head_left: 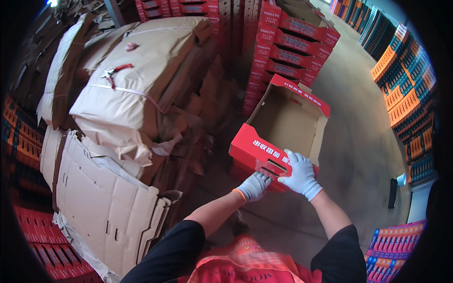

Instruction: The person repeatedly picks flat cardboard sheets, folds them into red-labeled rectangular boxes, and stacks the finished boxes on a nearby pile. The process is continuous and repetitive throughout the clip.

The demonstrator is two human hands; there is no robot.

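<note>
An open-topped red cardboard box (284, 127) with a bare brown inside is in front of me, tilted, above other red cardboard at its near lower edge. My right hand (300, 174), in a pale grey glove, grips its near wall toward the right corner, fingers over the top edge and thumb on the outer face. My left hand (255, 186), gloved alike with an orange cuff, is closed at the lower part of that same wall, beside the handle slot. Its fingertips are partly hidden by the box.
Behind the box stands a stack of red boxes (292, 56). At left are a paper-wrapped bundle (127, 106) bearing red-handled pruning shears (114, 74), and flat brown cardboard sheets (99, 198). Orange and teal stacks (406, 89) line the right; purple stacks (394, 250) are nearer.
</note>
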